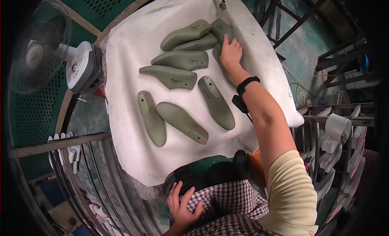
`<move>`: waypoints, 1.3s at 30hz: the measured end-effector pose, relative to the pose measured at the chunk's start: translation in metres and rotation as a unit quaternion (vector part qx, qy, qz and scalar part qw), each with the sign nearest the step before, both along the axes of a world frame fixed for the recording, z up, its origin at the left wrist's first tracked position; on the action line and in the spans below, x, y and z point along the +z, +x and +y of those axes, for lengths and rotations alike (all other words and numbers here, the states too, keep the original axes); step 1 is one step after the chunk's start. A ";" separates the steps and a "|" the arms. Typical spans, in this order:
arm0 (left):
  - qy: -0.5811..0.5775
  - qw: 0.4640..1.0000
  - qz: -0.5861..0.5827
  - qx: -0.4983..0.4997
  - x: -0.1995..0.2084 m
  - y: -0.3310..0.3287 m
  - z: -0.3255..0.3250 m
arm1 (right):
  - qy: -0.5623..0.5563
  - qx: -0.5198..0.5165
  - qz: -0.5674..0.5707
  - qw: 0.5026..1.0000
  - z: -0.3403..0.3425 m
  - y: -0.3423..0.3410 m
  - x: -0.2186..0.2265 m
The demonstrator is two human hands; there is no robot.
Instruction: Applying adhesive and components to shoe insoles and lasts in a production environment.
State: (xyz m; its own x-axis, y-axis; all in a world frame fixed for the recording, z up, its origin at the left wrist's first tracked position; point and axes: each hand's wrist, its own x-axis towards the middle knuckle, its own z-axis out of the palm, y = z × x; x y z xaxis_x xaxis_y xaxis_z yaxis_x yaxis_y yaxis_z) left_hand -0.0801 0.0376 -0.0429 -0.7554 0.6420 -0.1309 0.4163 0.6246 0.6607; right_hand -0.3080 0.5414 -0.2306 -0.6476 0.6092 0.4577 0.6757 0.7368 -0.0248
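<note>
Nine olive-green shoe lasts [184, 60] spread over a white padded table [129, 45], most lying flat and apart from one another. Right hand [231, 53] stretched far across, palm down, fingers curled over a last at the far right edge [221, 59], pressing or grasping it; whether fully clamped, cannot tell. Two more lasts [222, 30] touching just beyond the fingertips, bunched in a loose cluster. Black strap [246, 82] on that wrist. Left hand [183, 203] resting low on checked cloth [227, 203] at the lap, fingers spread, holding nothing.

Judging by the layout: three nearer lasts [182, 122] lying well separated, seemingly already placed; the far cluster overlapping and likely not sorted out yet. Roughly midway, then, with the far group left to handle.

White fan [40, 45] standing to the left of the table, metal racks [60, 155] below left, pale soles [336, 130] stacked on shelves at the right.
</note>
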 end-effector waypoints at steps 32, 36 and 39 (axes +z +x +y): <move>0.029 0.999 0.012 0.037 0.018 0.072 -0.028 | -0.908 0.136 0.279 0.281 -0.107 0.172 0.075; 0.059 0.995 0.072 0.029 0.018 0.090 -0.043 | -0.915 0.258 0.310 0.007 -0.204 0.265 0.128; 0.083 0.989 0.122 -0.014 0.012 0.087 -0.047 | -0.901 0.310 0.291 -0.091 -0.237 0.311 0.160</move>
State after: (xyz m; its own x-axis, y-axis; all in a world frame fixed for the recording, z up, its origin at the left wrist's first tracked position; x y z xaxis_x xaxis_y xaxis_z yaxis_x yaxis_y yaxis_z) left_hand 0.0069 -0.0096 -0.0312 -0.7330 0.6605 0.1627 0.5920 0.5017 0.6308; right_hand 0.0028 0.3048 -0.0702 -0.9782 -0.1122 0.1747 0.1018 -0.9925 -0.0671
